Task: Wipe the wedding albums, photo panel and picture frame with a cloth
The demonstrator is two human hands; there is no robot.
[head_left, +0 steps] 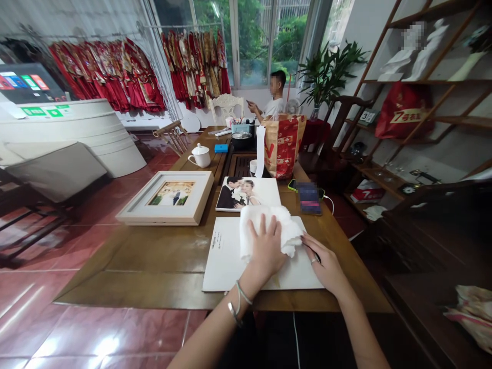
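A white rectangular panel (226, 271) with small print along its left side lies flat near the table's front edge. On top of it is a crumpled white cloth (249, 241), which may be tissue. My left hand (267, 246) presses flat on the cloth with fingers spread. At the panel's right edge, my right hand (322, 260) has bent fingers around the border, their tips close to the cloth. Just beyond the panel lies a wedding photo panel (249, 193) showing a couple. To the left, a pale framed photo (165, 197) rests face up.
Farther along the wooden table (154, 261) stand a white lidded cup (200, 155), a blue box (221, 148) and a red-and-brown paper bag (284, 146). A phone (309, 199) with a cable lies at right. Someone (273, 97) sits at the far end.
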